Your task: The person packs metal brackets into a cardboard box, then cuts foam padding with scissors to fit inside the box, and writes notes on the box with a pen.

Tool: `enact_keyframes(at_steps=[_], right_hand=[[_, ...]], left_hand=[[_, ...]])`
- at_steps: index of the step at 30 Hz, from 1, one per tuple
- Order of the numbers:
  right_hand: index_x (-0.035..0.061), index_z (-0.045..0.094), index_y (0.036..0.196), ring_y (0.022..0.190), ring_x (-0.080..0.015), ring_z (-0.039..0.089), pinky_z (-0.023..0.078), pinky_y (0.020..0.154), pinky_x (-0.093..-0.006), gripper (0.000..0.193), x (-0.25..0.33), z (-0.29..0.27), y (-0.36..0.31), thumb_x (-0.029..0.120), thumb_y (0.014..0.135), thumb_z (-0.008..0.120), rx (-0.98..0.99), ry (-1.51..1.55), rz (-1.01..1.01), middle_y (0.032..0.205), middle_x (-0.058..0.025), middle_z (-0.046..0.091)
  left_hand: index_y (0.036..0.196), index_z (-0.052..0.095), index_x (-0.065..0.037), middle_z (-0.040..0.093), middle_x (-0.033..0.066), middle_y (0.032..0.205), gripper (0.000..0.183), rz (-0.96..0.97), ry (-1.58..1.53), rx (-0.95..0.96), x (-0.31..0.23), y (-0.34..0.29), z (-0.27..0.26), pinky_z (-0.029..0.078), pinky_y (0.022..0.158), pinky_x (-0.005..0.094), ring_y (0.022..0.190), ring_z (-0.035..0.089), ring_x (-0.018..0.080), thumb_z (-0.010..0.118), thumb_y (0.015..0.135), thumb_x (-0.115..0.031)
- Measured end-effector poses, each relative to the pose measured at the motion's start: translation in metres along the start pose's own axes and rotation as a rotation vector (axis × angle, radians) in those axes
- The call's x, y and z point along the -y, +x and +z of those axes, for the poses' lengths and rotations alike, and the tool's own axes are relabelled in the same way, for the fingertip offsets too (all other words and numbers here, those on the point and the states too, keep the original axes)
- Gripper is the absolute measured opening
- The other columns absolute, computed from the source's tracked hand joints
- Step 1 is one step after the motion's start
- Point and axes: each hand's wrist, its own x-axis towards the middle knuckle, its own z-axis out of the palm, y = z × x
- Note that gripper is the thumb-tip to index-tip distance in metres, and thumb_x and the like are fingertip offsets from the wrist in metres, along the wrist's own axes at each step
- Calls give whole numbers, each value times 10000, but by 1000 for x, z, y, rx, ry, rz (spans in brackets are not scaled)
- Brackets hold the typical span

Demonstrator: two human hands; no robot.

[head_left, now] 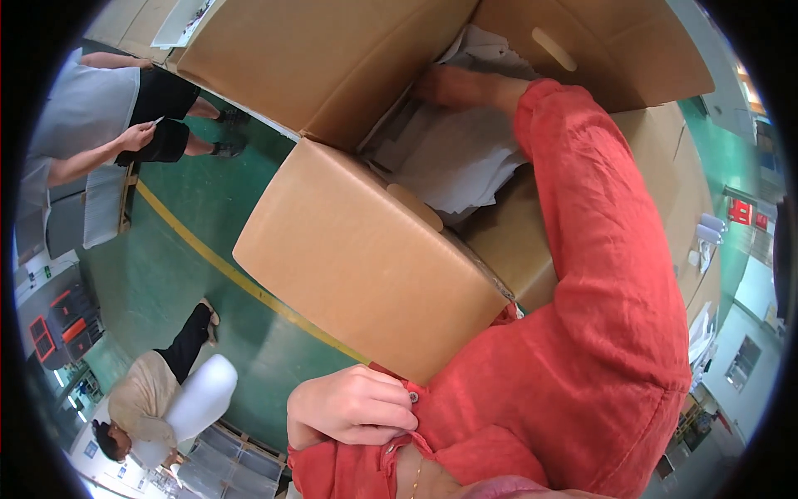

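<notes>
The box [366, 258] is a large brown cardboard carton, open at the top, with its flaps standing up and an oval handle slot cut into the near and far walls. It sits right in front of the person, above a green floor [166, 274] crossed by a yellow line [241, 279]. Inside lie crumpled white sheets [453, 158] that fill most of the opening.

The right arm, in a red sleeve [598, 249], bends over the near wall and stretches deep into the box. The right hand [453, 86] rests flat on the white sheets near the far wall; whether its fingers pinch any sheet cannot be told.

The left hand [353, 407] stays outside the box, drawn in against the chest just below the carton's near corner. Its fingers curl closed around the red shirt's edge by a small button [413, 397].

Two other people are on the floor to the left, well apart from the box.
</notes>
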Motion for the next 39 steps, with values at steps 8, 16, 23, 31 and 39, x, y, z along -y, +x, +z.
enact_keyframes(at_steps=[8, 16, 23, 31, 39], right_hand=[[18, 522, 1275, 1176, -325, 539, 460, 998, -423, 638, -5, -17, -7, 224, 707, 725, -5, 31, 27, 1251, -173, 556], [90, 596, 1188, 1131, -285, 556, 515, 885, -408, 441, 16, 1, -17, 175, 755, 597, -123, -155, 216, 1138, -130, 579], [105, 651, 1024, 865, -282, 681, 548, 690, -424, 236, 25, 22, 3, 161, 802, 590, 8, -82, 653, 941, -93, 656], [107, 691, 960, 911, -317, 691, 536, 729, -482, 204, 52, -79, 56, 193, 785, 632, 377, 100, 674, 954, -151, 705], [33, 618, 915, 849, -279, 643, 509, 722, -387, 172, 126, -244, 38, 156, 810, 676, -298, 579, 619, 886, -128, 631]], left_hand=[[959, 653, 21, 627, 128, 850, 150, -38, -129, 105, 5, 4, -8, 509, 645, 358, 749, 626, 284, 684, 813, 12], [926, 607, -5, 596, 132, 810, 101, -97, -197, 228, 8, 16, -13, 498, 639, 381, 744, 594, 320, 649, 837, -24], [928, 627, 2, 585, 125, 843, 138, -94, -94, 219, 2, 18, 0, 494, 647, 375, 767, 579, 306, 664, 796, -7], [859, 614, -4, 564, 102, 869, 151, 26, 35, 111, -11, 7, 38, 468, 684, 369, 810, 551, 288, 669, 719, -15], [817, 558, -6, 556, 105, 858, 176, 186, 47, 148, -15, 24, 74, 448, 706, 390, 792, 539, 296, 680, 693, -31]])
